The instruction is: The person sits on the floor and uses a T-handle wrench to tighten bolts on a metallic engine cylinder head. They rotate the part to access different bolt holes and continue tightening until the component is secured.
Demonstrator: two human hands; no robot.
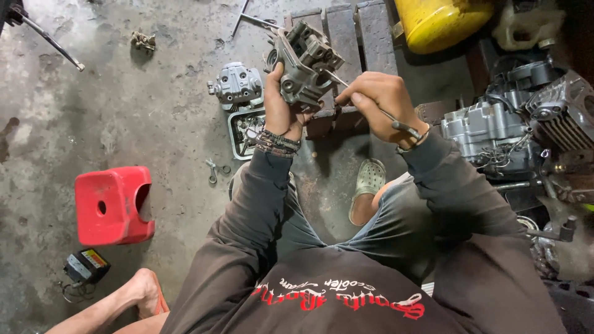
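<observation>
Left hand is wrapped around the lower side of a grey engine cylinder head, holding it up above the concrete floor. Right hand, just beside it, is closed on a thin metal tool whose tip reaches into the head's side. Below the hands lies the person's foot in a pale clog. Just left of the left hand a metal tray of small parts sits on the floor, with a grey engine cover beyond it. Farther left stands a red plastic stool. Right of the right hand sits an engine block; beyond it, a yellow tank.
</observation>
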